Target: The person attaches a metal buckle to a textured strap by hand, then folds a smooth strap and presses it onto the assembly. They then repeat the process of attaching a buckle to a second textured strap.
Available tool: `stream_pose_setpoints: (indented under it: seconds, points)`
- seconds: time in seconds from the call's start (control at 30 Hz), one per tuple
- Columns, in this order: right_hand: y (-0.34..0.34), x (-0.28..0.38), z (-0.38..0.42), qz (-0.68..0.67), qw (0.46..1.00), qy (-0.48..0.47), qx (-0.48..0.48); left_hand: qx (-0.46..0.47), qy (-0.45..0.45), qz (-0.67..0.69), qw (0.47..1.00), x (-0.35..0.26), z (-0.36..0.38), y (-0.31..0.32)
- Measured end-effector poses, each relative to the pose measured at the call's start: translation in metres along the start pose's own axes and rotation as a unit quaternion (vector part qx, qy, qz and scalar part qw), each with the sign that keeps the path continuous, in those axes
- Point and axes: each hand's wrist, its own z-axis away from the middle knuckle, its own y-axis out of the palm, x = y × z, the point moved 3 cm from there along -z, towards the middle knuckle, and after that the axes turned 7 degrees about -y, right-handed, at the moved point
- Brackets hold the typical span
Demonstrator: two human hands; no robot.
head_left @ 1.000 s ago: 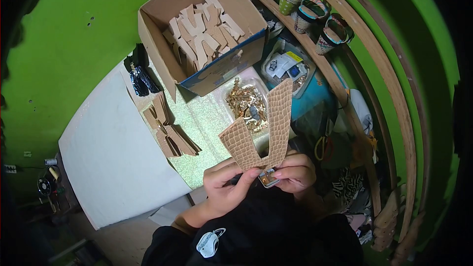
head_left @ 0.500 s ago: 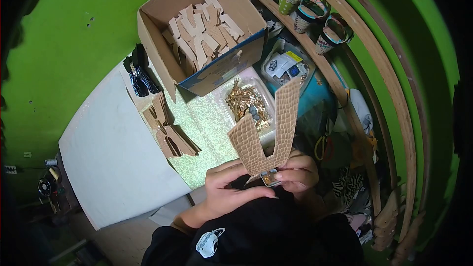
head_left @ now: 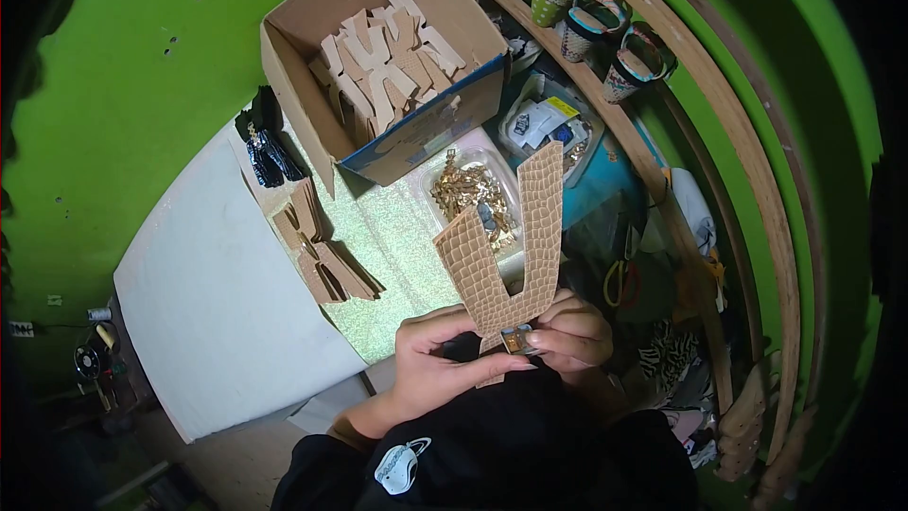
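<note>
A tan, crocodile-textured strap piece (head_left: 541, 227) with two upright arms stands in front of my chest, its narrow lower end between my hands. My left hand (head_left: 437, 360) is closed on that narrow part, thumb stretched across it and fingers behind. My right hand (head_left: 572, 333) pinches a small shiny gold buckle (head_left: 516, 340) against the strap piece, thumb on top. The strap's end shows below my left thumb. Whether the strap passes through the buckle is hard to make out. Just beyond stands a clear plastic tub (head_left: 516, 191) of gold metal fittings (head_left: 463, 191).
A cardboard box (head_left: 293, 85) holds many similar tan pieces (head_left: 383, 66). Folded tan pieces (head_left: 326, 255) and dark blue tassels (head_left: 272, 159) lie left of the tub. A second tub (head_left: 591, 137) of packets sits right. Wooden rails (head_left: 605, 90) carry small baskets (head_left: 636, 71); scissors (head_left: 619, 279) hang below.
The strap piece has shifted slightly down and left, and its arms have turned a little. More of its lower end shows below my left thumb. Both hands keep nearly the same place.
</note>
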Motion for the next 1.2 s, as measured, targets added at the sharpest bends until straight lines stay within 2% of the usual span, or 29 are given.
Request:
stream_pose_setpoints:
  seconds: [0.07,0.47,0.5,0.57,0.67,0.7,0.77,0.8,0.83,0.9,0.93,0.97,1.03,1.17,1.2]
  points:
    - [0.0,0.001,0.001,0.003,1.0,-0.002,-0.005,-0.011,0.036,-0.004,0.999,-0.002,-0.001,0.001]
    - [-0.002,0.0,-0.005,0.015,0.999,0.039,0.016,-0.029,0.023,0.015,0.999,0.004,-0.004,-0.001]
    - [-0.002,-0.003,-0.005,0.035,0.996,0.065,0.055,-0.032,-0.037,0.04,0.998,0.002,-0.003,-0.002]
    - [-0.003,-0.004,-0.008,0.053,0.99,0.091,0.092,-0.063,0.03,-0.019,0.997,0.011,-0.009,-0.01]
    - [-0.006,-0.009,-0.017,0.015,0.96,0.242,0.14,-0.086,0.044,-0.07,0.993,0.013,-0.012,-0.012]
    - [-0.005,-0.008,-0.018,0.014,0.96,0.242,0.139,-0.106,0.065,-0.093,0.988,0.011,-0.012,-0.012]
    - [-0.003,-0.012,-0.015,-0.066,0.93,0.352,0.085,-0.107,0.097,-0.127,0.981,0.019,-0.012,-0.012]
    - [-0.003,-0.012,-0.01,-0.079,0.915,0.384,0.098,-0.128,0.133,-0.155,0.97,0.022,-0.013,-0.011]
    - [0.0,-0.013,-0.009,-0.078,0.915,0.385,0.097,-0.148,0.168,-0.183,0.957,0.025,-0.013,-0.009]
    - [0.006,-0.012,-0.011,0.045,0.939,0.336,0.05,-0.154,0.198,-0.189,0.949,0.036,-0.016,-0.008]
    - [0.01,-0.011,-0.009,-0.025,0.935,0.353,-0.01,-0.168,0.213,-0.185,0.945,0.039,-0.017,-0.008]
    - [0.008,-0.016,-0.016,0.041,0.965,0.239,0.095,-0.182,0.229,-0.18,0.939,0.042,-0.017,-0.009]
    - [0.01,-0.016,-0.008,-0.055,0.925,0.37,0.062,-0.188,0.226,-0.188,0.937,0.049,-0.019,-0.01]
    - [0.009,-0.025,-0.013,-0.017,0.937,0.341,0.068,-0.161,0.237,-0.216,0.933,0.051,-0.023,-0.012]
    - [0.009,-0.025,-0.022,0.061,0.95,0.273,0.136,-0.14,0.222,-0.21,0.942,0.049,-0.024,-0.011]
